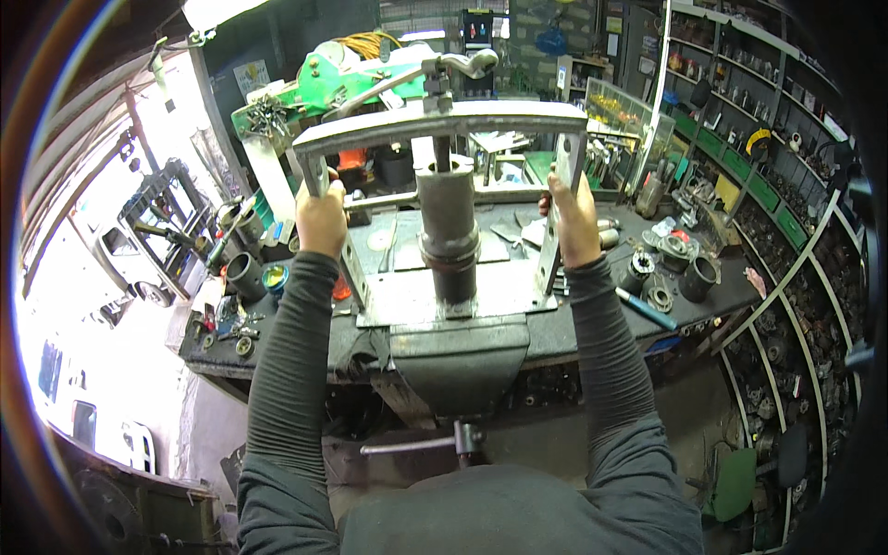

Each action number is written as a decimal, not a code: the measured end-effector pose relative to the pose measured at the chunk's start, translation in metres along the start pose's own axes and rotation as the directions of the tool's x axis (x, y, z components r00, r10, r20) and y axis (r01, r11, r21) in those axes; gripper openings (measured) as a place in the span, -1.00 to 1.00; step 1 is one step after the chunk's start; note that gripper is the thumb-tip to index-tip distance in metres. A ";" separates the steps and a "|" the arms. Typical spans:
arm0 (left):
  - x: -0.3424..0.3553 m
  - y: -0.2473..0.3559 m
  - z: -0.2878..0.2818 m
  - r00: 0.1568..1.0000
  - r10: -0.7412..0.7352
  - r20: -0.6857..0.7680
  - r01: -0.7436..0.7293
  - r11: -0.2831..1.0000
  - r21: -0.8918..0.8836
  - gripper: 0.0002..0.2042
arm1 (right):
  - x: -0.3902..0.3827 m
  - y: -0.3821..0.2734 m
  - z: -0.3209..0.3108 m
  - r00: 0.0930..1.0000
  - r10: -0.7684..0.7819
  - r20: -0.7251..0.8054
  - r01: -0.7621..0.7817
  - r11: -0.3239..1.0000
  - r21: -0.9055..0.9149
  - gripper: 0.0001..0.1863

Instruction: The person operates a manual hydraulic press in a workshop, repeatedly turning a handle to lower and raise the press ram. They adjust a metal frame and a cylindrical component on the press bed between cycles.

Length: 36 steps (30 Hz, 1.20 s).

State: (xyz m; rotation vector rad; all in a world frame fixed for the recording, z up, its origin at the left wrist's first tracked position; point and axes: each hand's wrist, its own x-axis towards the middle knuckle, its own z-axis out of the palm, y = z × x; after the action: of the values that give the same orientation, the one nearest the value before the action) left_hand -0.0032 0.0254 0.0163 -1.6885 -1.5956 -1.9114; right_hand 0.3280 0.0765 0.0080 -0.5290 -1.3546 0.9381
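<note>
A grey steel press frame [444, 120] stands upright on a workbench [573, 324], with a top crossbar, two side posts and a flat base plate. My left hand [320, 218] grips its left post. My right hand [573, 218] grips the right post. Between the posts a tall grey metal cylinder [448, 222] stands on the base plate, under a threaded screw with a bent handle [462, 63] on top. A bench vise [458, 361] with its bar handle sits at the bench's front edge below the frame.
Metal sleeves, bearings and rings [684, 268] lie on the bench's right side, next to a blue-handled tool [646, 308]. Dark pipes and small parts [242, 277] crowd the left side. Shelves of parts [740, 139] fill the right wall. A green machine [342, 79] stands behind.
</note>
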 end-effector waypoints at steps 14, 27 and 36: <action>-0.055 0.070 -0.013 0.768 0.512 -0.385 -0.575 0.816 -0.063 -0.57 | -0.008 0.006 0.012 0.972 -0.099 -0.215 0.096 0.995 -0.024 -0.78; -0.051 0.082 -0.030 0.883 0.470 0.015 -0.361 0.698 -0.618 -0.70 | -0.182 -0.004 -0.042 0.900 0.019 -0.435 -0.112 0.976 -0.187 -0.53; -0.024 -0.016 -0.044 0.924 0.093 0.370 0.174 0.761 -0.626 -0.45 | -0.434 -0.014 -0.084 0.430 0.233 -0.872 -0.442 0.897 0.022 -0.67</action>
State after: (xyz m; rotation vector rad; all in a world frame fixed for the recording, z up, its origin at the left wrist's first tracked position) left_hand -0.0336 -0.0122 -0.0035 -2.4380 -1.0986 -2.4750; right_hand 0.4351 -0.2680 -0.2487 -1.2935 -0.3873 0.6570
